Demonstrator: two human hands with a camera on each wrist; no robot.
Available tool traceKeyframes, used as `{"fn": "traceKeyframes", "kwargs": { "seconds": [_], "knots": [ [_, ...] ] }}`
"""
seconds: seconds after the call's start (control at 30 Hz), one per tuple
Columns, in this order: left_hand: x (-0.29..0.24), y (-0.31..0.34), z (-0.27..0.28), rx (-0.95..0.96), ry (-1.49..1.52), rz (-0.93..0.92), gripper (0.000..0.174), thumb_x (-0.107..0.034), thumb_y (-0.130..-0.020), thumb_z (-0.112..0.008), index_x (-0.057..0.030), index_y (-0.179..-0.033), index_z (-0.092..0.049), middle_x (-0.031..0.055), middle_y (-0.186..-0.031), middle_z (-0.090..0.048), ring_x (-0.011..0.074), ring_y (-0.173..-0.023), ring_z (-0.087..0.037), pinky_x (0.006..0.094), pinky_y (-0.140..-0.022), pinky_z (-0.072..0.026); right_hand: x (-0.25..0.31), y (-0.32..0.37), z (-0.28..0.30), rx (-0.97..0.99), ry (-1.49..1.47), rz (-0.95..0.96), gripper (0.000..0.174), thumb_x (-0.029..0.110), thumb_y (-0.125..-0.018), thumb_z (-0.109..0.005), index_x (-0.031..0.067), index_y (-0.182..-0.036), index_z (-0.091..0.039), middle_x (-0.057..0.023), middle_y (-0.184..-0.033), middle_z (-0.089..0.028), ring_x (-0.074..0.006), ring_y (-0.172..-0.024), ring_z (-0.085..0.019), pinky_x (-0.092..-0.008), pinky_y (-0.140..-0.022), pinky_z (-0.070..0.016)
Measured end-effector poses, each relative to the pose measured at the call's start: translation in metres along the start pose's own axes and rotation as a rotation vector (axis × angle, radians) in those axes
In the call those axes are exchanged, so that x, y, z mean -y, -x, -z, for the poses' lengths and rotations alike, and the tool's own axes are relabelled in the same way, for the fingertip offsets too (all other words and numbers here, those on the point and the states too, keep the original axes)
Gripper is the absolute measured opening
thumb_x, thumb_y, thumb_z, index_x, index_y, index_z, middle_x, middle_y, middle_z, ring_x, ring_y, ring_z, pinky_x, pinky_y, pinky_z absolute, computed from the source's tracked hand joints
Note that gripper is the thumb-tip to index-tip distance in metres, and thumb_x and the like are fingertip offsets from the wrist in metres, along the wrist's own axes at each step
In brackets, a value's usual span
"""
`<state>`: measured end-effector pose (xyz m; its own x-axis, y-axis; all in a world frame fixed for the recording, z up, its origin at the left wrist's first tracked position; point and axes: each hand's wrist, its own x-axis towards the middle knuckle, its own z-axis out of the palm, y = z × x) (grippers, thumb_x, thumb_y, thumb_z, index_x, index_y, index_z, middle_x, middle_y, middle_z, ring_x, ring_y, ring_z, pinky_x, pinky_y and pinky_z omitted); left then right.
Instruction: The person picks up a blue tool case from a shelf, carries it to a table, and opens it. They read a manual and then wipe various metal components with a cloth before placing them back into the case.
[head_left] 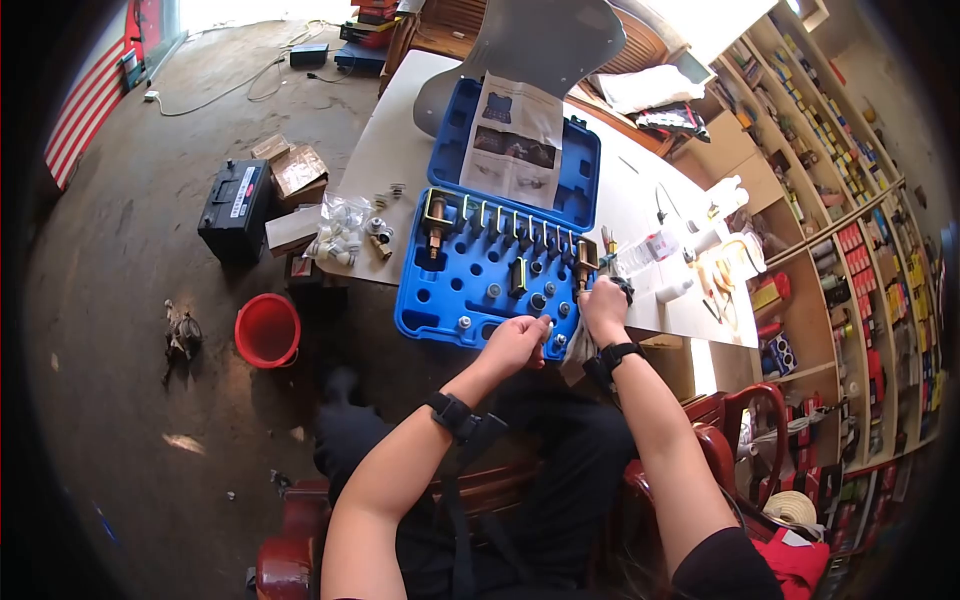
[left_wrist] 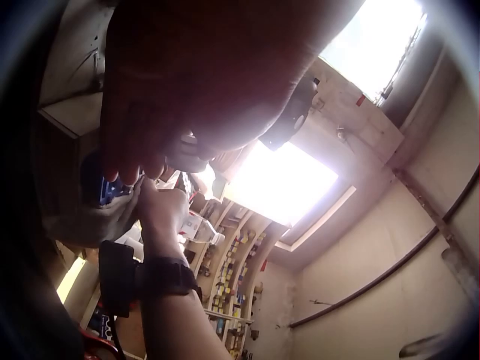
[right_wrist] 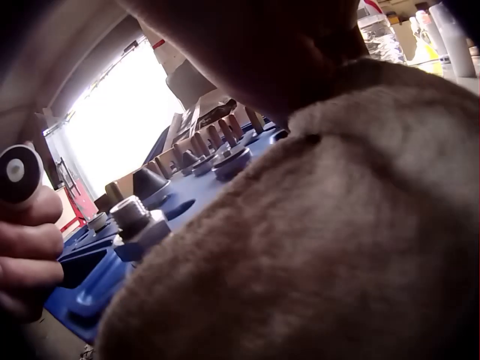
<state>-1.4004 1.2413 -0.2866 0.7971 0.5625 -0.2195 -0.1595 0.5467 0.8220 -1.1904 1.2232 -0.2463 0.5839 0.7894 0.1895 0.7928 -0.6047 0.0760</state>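
My left hand (head_left: 515, 343) is over the front right edge of an open blue tool case (head_left: 415, 317). It pinches a small round fitting (right_wrist: 20, 177) that shows a black ring and a pale centre in the right wrist view. My right hand (head_left: 605, 308) is at the case's right side and grips a greyish-brown fuzzy cloth (right_wrist: 322, 225), which hangs down by the case. A threaded metal adapter (right_wrist: 133, 217) stands in the case's corner, close to the cloth. More round fittings and a row of metal clamps (head_left: 495, 220) sit in the case's slots.
A printed sheet (head_left: 515, 140) leans in the raised lid. A bag of white parts (head_left: 342, 228) lies left of the case. Bottles (head_left: 672, 291) stand at the right on the white table (head_left: 385, 130). A red bucket (head_left: 267, 331) and a black battery (head_left: 235, 212) are on the floor.
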Motion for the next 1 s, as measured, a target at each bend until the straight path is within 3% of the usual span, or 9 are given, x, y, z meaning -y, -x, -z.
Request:
{"fn": "traceKeyframes", "kwargs": {
  "seconds": [0.13,0.2,0.3,0.33,0.43,0.6,0.67,0.8,1.0],
  "knots": [
    [-0.003,0.001,0.001,-0.02,-0.007,0.013,0.041,-0.04,-0.1,-0.053,-0.0055,-0.078,-0.055,0.0038,-0.066,-0.058,0.0147,-0.057,-0.06,0.0308,-0.059,-0.0562,-0.069,-0.011,-0.008,-0.072,-0.03,0.029,0.024,0.023,-0.082,-0.07,0.0006,-0.083,-0.062,-0.0236,-0.088,-0.069,-0.0389,-0.08,-0.069,-0.0435,-0.075,-0.057],
    [-0.004,0.001,-0.001,-0.013,-0.005,0.032,0.041,-0.04,-0.101,-0.053,-0.0055,-0.078,-0.054,0.004,-0.066,-0.058,0.0152,-0.057,-0.061,0.0313,-0.059,-0.0566,-0.106,-0.013,0.017,0.143,-0.078,-0.015,0.026,0.022,-0.079,-0.076,0.0012,-0.086,-0.063,-0.0222,-0.087,-0.069,-0.0374,-0.076,-0.068,-0.0421,-0.072,-0.0566],
    [-0.008,0.001,-0.001,-0.01,0.024,0.066,0.04,-0.039,-0.101,-0.052,-0.0055,-0.078,-0.054,0.004,-0.067,-0.058,0.0154,-0.059,-0.061,0.0317,-0.06,-0.0568,-0.161,-0.007,0.035,0.521,-1.001,-0.43,0.031,0.02,-0.066,-0.087,0.0027,-0.079,-0.064,-0.0144,-0.072,-0.067,-0.0277,-0.071,-0.068,-0.0383,-0.072,-0.0552],
    [-0.009,0.002,-0.001,-0.007,0.027,0.075,0.04,-0.038,-0.101,-0.052,-0.0058,-0.079,-0.054,0.004,-0.068,-0.058,0.0153,-0.061,-0.062,0.0322,-0.061,-0.0571,-0.168,0.001,0.036,0.517,-0.999,-0.44,0.031,0.02,-0.066,-0.087,0.0027,-0.079,-0.064,-0.0144,-0.072,-0.067,-0.0277,-0.071,-0.068,-0.0383,-0.072,-0.0552],
    [-0.01,0.004,-0.002,-0.007,0.003,0.068,0.039,-0.039,-0.101,-0.052,-0.0063,-0.079,-0.054,0.0037,-0.068,-0.058,0.0149,-0.062,-0.062,0.0325,-0.062,-0.0573,-0.183,0.013,0.028,0.21,-0.081,-0.214,0.035,0.021,-0.069,-0.083,0.0025,-0.087,-0.06,-0.009,-0.075,-0.066,-0.0184,-0.07,-0.065,-0.0333,-0.072,-0.0545],
    [-0.006,0.0,0.002,0.009,0.026,0.075,0.04,-0.04,-0.101,-0.052,-0.0067,-0.079,-0.054,0.0033,-0.068,-0.058,0.0149,-0.061,-0.062,0.0325,-0.062,-0.0576,-0.13,0.002,0.022,0.145,-0.983,-0.141,0.027,0.01,-0.073,-0.076,-0.001,-0.09,-0.059,-0.0091,-0.083,-0.068,-0.0166,-0.072,-0.065,-0.0302,-0.069,-0.0531],
    [-0.007,0.001,0.001,0.003,0.021,0.081,0.039,-0.04,-0.101,-0.053,-0.0069,-0.079,-0.054,0.0034,-0.068,-0.058,0.0154,-0.061,-0.062,0.0324,-0.062,-0.0578,-0.095,-0.001,0.022,-0.066,-0.806,0.109,0.022,0.009,-0.076,-0.073,0.0004,-0.091,-0.059,-0.0106,-0.083,-0.068,-0.0176,-0.072,-0.065,-0.0309,-0.068,-0.0524],
    [-0.001,0.0,0.002,0.011,0.033,0.06,0.039,-0.039,-0.101,-0.053,-0.0064,-0.079,-0.054,0.0037,-0.067,-0.058,0.0157,-0.06,-0.062,0.032,-0.061,-0.0574,-0.042,0.013,0.025,0.025,-0.478,0.374,0.02,0.006,-0.078,-0.068,0.0044,-0.097,-0.064,-0.0142,-0.089,-0.06,-0.0333,-0.083,-0.062,-0.0395,-0.077,-0.0507],
    [-0.006,0.002,0.0,0.012,-0.015,0.039,0.039,-0.038,-0.101,-0.052,-0.005,-0.08,-0.055,0.0036,-0.067,-0.058,0.0145,-0.059,-0.061,0.0301,-0.059,-0.0564,-0.049,0.009,0.024,0.119,-0.06,0.683,0.027,0.011,-0.081,-0.061,0.01,-0.108,-0.066,-0.011,-0.108,-0.056,-0.0295,-0.108,-0.055,-0.0389,-0.089,-0.0478]
  ]
}}
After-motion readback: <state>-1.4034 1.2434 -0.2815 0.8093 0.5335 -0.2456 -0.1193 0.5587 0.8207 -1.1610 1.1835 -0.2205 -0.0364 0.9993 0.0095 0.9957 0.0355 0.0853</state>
